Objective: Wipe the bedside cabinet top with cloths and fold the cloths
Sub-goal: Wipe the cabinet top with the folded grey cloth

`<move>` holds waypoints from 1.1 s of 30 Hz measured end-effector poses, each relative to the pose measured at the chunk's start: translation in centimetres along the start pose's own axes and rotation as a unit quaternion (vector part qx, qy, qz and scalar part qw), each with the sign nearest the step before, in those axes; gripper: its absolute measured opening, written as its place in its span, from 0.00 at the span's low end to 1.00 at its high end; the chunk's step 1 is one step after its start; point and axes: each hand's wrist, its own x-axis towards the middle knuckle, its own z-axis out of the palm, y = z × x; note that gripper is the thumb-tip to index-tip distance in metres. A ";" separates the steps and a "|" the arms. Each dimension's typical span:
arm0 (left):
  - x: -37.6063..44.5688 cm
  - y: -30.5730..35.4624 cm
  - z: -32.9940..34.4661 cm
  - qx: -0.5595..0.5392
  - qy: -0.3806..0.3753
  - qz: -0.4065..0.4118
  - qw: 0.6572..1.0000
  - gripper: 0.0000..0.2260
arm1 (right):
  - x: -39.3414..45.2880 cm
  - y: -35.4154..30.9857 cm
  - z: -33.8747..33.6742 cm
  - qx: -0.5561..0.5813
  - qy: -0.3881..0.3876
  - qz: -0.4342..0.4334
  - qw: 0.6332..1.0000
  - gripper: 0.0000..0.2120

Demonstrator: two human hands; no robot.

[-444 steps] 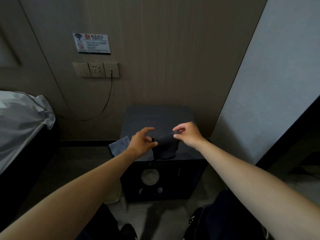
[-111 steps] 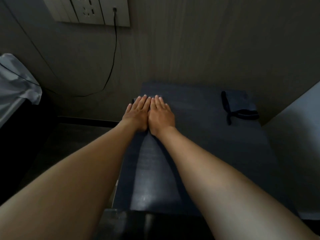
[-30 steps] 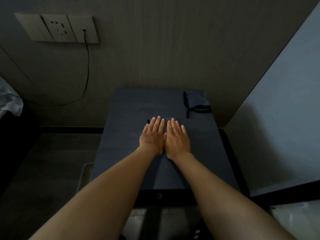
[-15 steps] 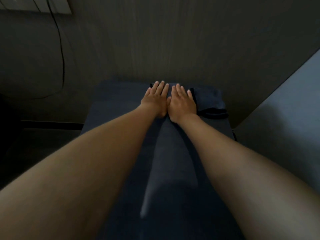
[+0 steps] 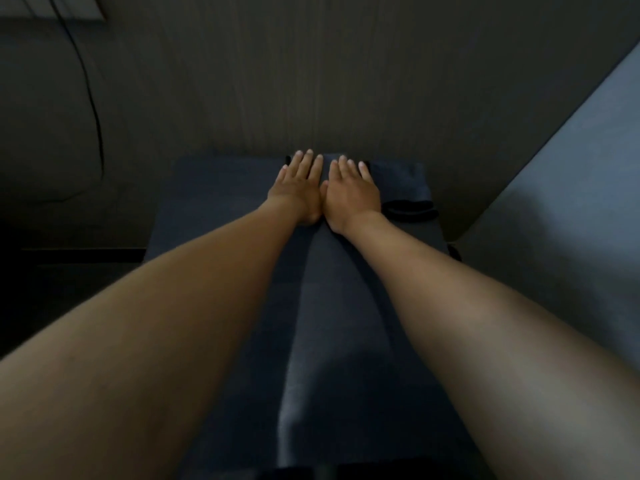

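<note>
The dark bedside cabinet top (image 5: 214, 202) runs away from me toward the wall. My left hand (image 5: 298, 188) and my right hand (image 5: 351, 194) lie flat side by side at its far edge, palms down, fingers straight. They press on a dark cloth (image 5: 326, 163), which shows only between and just beyond the fingers. A second dark cloth (image 5: 403, 185), folded with a black edge, lies at the back right corner, touching my right hand's outer side.
A wood-panel wall (image 5: 311, 81) stands directly behind the cabinet. A grey wall (image 5: 571, 202) closes in on the right. A black cable (image 5: 94, 109) hangs down the wall at the left, above the dark floor.
Both hands have slid together with the cloth from the middle of the cabinet top to its far edge, ending beside the folded cloth. In the last half second they barely moved.
</note>
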 end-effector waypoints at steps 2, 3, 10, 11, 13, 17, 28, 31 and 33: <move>-2.0 0.6 0.6 0.000 0.010 -0.001 1.000 0.27 | -2.0 -0.1 0.1 -0.001 0.004 -0.004 1.000 0.27; -3.1 0.9 0.8 -0.001 0.011 0.000 1.000 0.27 | -3.2 -0.2 0.1 0.001 0.003 -0.005 1.000 0.27; -12.0 3.6 2.8 0.000 0.006 0.004 1.000 0.27 | -12.8 -1.1 0.6 0.030 0.000 0.005 1.000 0.26; -13.1 4.0 3.1 -0.001 0.007 0.005 1.000 0.27 | -14.1 -1.1 0.7 0.030 0.002 0.005 1.000 0.26; -15.4 5.0 3.6 -0.002 0.004 0.002 1.000 0.27 | -16.7 -1.0 0.8 0.032 0.000 0.002 0.999 0.26; -20.2 7.8 4.5 -0.002 -0.007 -0.008 1.000 0.27 | -21.9 -0.3 1.1 0.035 0.002 -0.005 0.999 0.26; -28.8 14.0 6.1 0.000 -0.038 0.009 0.999 0.28 | -33.0 2.3 1.9 0.049 0.025 0.005 0.998 0.26; -29.8 15.2 6.5 0.003 -0.036 0.008 0.999 0.28 | -34.3 2.9 2.0 0.057 0.023 0.008 0.998 0.26; -30.1 16.1 6.5 0.010 -0.038 0.006 0.999 0.28 | -34.8 3.6 2.1 0.058 0.018 0.005 0.998 0.27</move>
